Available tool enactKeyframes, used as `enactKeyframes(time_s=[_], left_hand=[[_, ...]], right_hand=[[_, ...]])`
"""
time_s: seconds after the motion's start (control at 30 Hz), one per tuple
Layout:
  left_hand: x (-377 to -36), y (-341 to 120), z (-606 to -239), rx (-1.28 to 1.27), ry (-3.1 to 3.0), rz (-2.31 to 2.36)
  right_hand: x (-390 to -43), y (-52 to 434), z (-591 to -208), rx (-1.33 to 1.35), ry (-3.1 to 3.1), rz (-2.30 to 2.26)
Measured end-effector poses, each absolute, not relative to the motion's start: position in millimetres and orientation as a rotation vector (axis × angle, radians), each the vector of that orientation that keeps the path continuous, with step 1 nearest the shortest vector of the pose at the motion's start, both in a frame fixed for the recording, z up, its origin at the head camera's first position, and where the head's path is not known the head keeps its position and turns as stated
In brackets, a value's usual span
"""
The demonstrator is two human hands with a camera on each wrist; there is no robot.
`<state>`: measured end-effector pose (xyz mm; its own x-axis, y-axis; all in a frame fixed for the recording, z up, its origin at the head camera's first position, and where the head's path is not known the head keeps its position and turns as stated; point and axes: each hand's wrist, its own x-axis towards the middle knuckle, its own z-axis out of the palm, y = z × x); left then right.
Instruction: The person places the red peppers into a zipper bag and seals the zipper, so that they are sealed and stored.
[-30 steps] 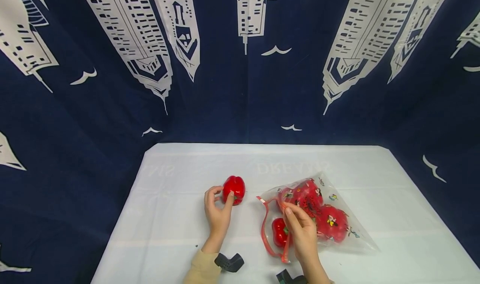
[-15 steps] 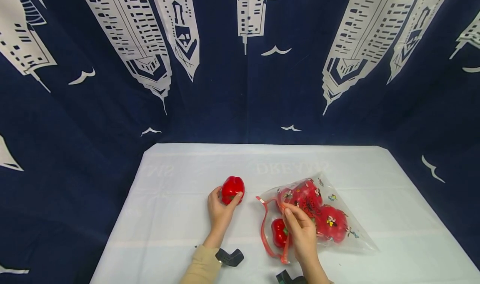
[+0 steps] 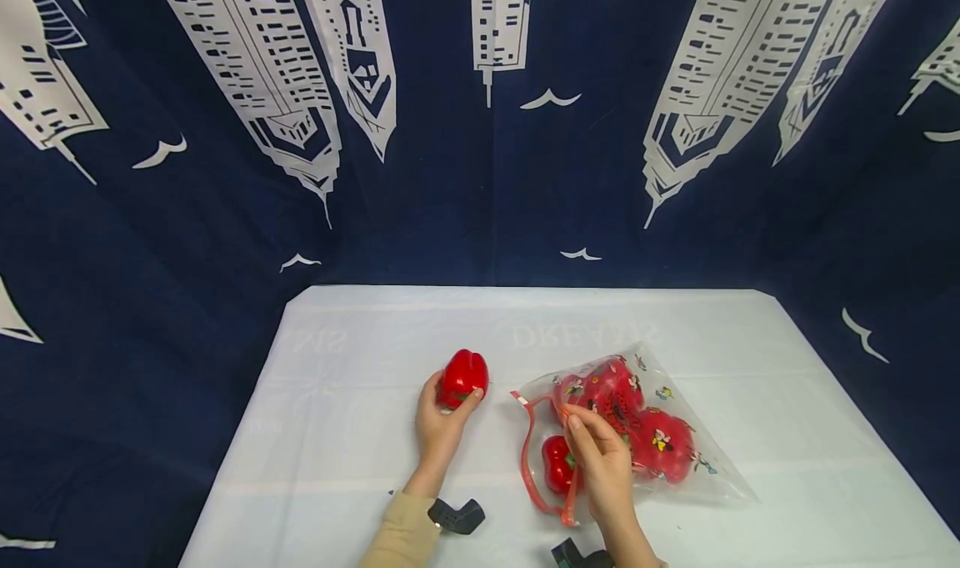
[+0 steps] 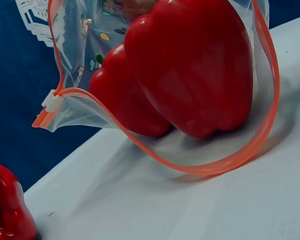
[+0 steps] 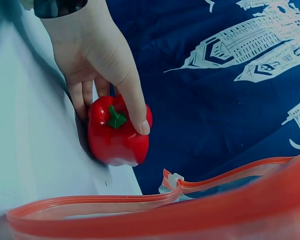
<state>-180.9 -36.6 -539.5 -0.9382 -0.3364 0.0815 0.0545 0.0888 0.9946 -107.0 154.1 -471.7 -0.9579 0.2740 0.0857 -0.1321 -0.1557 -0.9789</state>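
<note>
My left hand (image 3: pixel 438 426) grips a red bell pepper (image 3: pixel 464 378) left of the bag, thumb on one side and fingers round the other. In the right wrist view that pepper (image 5: pixel 117 135) shows its green stem, close over the white table. My right hand (image 3: pixel 606 468) pinches the orange rim of a clear zip bag (image 3: pixel 723 459) printed with small cartoon figures. The bag's mouth gapes toward the left hand. Inside it lie several red peppers; one pepper (image 3: pixel 557 465) sits near the mouth. A white slider (image 4: pixel 52 101) sits at one end of the orange zip (image 4: pixel 205 167).
The white-covered table (image 3: pixel 337 434) stretches around both hands. Behind it hangs a dark blue cloth (image 3: pixel 450 209) printed with white buildings and birds. Black wrist devices (image 3: pixel 457 518) are worn on both wrists.
My left hand has closed more fully round the pepper, its fingers slipping behind it, and the pepper has tilted slightly. The right hand and the bag have stayed in place.
</note>
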Motion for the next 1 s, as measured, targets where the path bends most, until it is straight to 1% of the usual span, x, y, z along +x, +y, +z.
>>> enactKeyframes(time_s=[0.23, 0.5, 0.63, 0.83, 1.0], left_hand=[[-177.5, -41.2, -530.8, 0.148, -1.928, -2.114], [-156.3, -43.3, -487.0, 0.046, -2.01, -2.005], [-148.9, -44.9, -477.7, 0.03, -2.049, -2.008], [-142.7, -48.1, -473.9, -0.035, -2.021, -2.05], [-144.8, -51.6, -489.8, -0.043, -1.98, -2.147]], right_hand=[[-107.7, 154.2, -472.4, -0.168, -1.83, 2.208], [-107.2, 154.5, -472.4, -0.169, -1.839, 2.21], [-107.2, 153.9, -471.9, -0.173, -1.844, 2.207], [-107.9, 152.9, -470.3, -0.175, -1.859, 2.198], [-109.0, 153.0, -468.9, -0.187, -1.847, 2.21]])
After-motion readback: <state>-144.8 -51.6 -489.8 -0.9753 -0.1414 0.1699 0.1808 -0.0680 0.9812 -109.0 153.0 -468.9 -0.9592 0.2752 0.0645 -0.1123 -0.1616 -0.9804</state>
